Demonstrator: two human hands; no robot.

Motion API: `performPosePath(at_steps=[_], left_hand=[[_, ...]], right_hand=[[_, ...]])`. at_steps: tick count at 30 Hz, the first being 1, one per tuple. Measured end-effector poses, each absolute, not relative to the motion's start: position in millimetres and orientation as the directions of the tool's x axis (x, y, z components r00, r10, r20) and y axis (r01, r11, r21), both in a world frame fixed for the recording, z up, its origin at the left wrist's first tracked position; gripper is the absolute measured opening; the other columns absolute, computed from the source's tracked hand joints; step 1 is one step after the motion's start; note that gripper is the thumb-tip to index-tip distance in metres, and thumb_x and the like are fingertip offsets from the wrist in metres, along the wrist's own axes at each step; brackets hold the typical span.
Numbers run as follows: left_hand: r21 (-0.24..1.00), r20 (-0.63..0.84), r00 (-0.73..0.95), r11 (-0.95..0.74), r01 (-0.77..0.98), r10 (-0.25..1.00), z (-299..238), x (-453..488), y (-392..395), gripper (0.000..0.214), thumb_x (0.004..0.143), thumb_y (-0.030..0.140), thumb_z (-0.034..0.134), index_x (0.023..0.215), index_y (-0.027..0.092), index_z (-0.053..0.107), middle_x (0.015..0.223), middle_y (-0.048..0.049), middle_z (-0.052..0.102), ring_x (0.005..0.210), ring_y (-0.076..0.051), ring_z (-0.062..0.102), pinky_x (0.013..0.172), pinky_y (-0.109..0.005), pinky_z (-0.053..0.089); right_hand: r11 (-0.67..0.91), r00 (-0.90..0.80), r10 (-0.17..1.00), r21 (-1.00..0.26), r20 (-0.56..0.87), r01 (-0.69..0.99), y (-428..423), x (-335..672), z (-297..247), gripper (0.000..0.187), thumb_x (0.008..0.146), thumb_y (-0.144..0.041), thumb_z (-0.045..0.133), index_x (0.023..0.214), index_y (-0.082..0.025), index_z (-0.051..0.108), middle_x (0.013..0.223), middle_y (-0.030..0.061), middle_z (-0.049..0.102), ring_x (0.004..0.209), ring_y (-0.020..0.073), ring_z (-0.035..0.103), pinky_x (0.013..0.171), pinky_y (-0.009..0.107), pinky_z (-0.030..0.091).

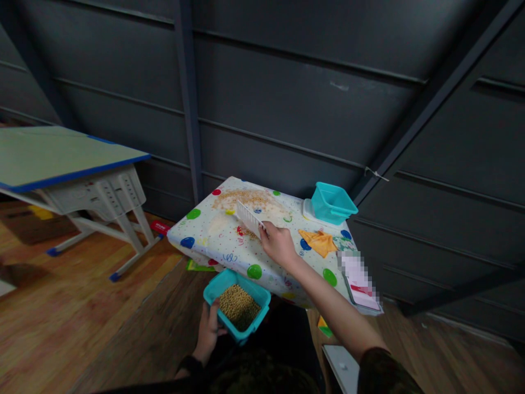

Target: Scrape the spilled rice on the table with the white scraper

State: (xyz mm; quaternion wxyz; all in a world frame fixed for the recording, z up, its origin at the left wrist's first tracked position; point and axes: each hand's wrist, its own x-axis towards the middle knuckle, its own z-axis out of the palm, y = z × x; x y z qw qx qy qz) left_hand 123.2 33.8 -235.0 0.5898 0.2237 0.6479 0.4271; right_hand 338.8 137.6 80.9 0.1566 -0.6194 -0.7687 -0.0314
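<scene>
My left hand [208, 328] grips the left side of a teal plastic container [211, 285], which is held just in front of the table's near edge. Inside lie round tan beans [238, 302], with a darker greenish patch at the near end. My right hand [279, 243] is closed around the near end of a white slotted plastic piece [247, 216] and holds it tilted over the table; its exact kind is unclear. Tan beans or grains [246, 198] are scattered beyond it on the balloon-patterned tablecloth [229, 257]. A smaller pile [241, 232] lies below the slotted piece.
A second teal container [334, 205] stands at the table's back right, beside a white lid [308, 210]. An orange cloth [320, 242] and a partly blurred-out phone-like object [361, 282] lie along the right side. Another desk [74, 153] stands left; a dark panelled wall [266, 87] rises behind.
</scene>
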Motion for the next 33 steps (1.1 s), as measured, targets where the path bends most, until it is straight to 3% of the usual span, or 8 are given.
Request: performPosePath(at_steps=[6, 13, 16, 21, 25, 28, 33], left_hand=[[0.828, -0.558, -0.243, 0.513, -0.226, 0.793, -236.7, 130.1, 31.9, 0.079, 0.106, 0.073, 0.064, 0.167, 0.025, 0.055, 0.125, -0.0158, 0.079, 0.076, -0.032, 0.081, 0.068, -0.051, 0.075], [0.840, -0.543, -0.271, 0.504, -0.203, 0.795, -233.7, 134.0, 30.7, 0.087, 0.106, 0.083, 0.061, 0.169, 0.023, 0.058, 0.114, -0.0133, 0.078, 0.077, -0.031, 0.080, 0.065, -0.046, 0.074], [0.837, -0.547, -0.268, 0.508, -0.202, 0.793, -232.9, 131.3, 29.9, 0.086, 0.107, 0.079, 0.060, 0.172, 0.022, 0.055, 0.116, -0.0141, 0.078, 0.076, -0.030, 0.080, 0.063, -0.045, 0.073], [0.828, -0.560, -0.266, 0.517, -0.217, 0.785, -230.3, 130.9, 29.6, 0.082, 0.109, 0.073, 0.062, 0.174, 0.024, 0.052, 0.139, -0.0197, 0.079, 0.079, -0.028, 0.082, 0.063, -0.041, 0.072], [0.832, -0.547, -0.231, 0.494, -0.251, 0.804, -217.4, 128.0, 22.0, 0.082, 0.108, 0.062, 0.067, 0.176, 0.022, 0.047, 0.137, -0.0196, 0.078, 0.075, -0.027, 0.081, 0.060, -0.039, 0.071], [0.850, -0.502, -0.214, 0.432, -0.301, 0.838, -204.5, 116.9, 9.1, 0.077, 0.105, 0.060, 0.075, 0.167, 0.023, 0.052, 0.130, -0.0158, 0.079, 0.074, -0.025, 0.082, 0.066, -0.041, 0.074], [0.810, -0.537, -0.245, 0.412, -0.416, 0.807, -186.1, 93.4, -13.7, 0.076, 0.094, 0.054, 0.088, 0.157, 0.029, 0.054, 0.132, -0.0112, 0.077, 0.077, -0.025, 0.086, 0.080, -0.048, 0.078]], right_hand=[[0.179, -0.107, 0.921, -0.161, 0.375, 0.971, 109.3, 373.6, 59.6, 0.033, 0.117, -0.021, 0.062, 0.136, -0.017, 0.089, 0.093, 0.0122, 0.094, 0.081, 0.0274, 0.090, 0.068, 0.027, 0.050], [0.267, -0.196, 0.898, -0.133, 0.394, 0.955, 86.4, 364.6, 38.4, 0.034, 0.112, -0.020, 0.066, 0.137, -0.019, 0.089, 0.100, 0.0131, 0.095, 0.081, 0.0256, 0.090, 0.068, 0.026, 0.052], [0.308, -0.242, 0.893, -0.123, 0.379, 0.944, 88.2, 354.3, 42.8, 0.035, 0.113, -0.019, 0.065, 0.139, -0.019, 0.089, 0.102, 0.0129, 0.096, 0.083, 0.0255, 0.090, 0.070, 0.026, 0.053], [0.300, -0.241, 0.901, -0.115, 0.360, 0.947, 98.4, 346.8, 57.7, 0.035, 0.117, -0.019, 0.061, 0.140, -0.019, 0.089, 0.103, 0.0125, 0.096, 0.085, 0.0258, 0.091, 0.071, 0.026, 0.052], [0.287, -0.249, 0.922, -0.093, 0.296, 0.953, 106.2, 346.9, 64.8, 0.034, 0.116, -0.019, 0.064, 0.138, -0.022, 0.089, 0.108, 0.0112, 0.097, 0.088, 0.0265, 0.090, 0.072, 0.027, 0.051], [0.323, -0.288, 0.917, -0.093, 0.277, 0.942, 106.3, 350.5, 62.8, 0.034, 0.116, -0.018, 0.064, 0.139, -0.022, 0.089, 0.109, 0.0105, 0.097, 0.089, 0.0264, 0.091, 0.074, 0.027, 0.052], [0.431, -0.358, 0.856, -0.131, 0.374, 0.893, 112.4, 359.4, 55.2, 0.033, 0.117, -0.019, 0.067, 0.140, -0.025, 0.091, 0.112, 0.0088, 0.098, 0.090, 0.0257, 0.092, 0.076, 0.027, 0.056]])
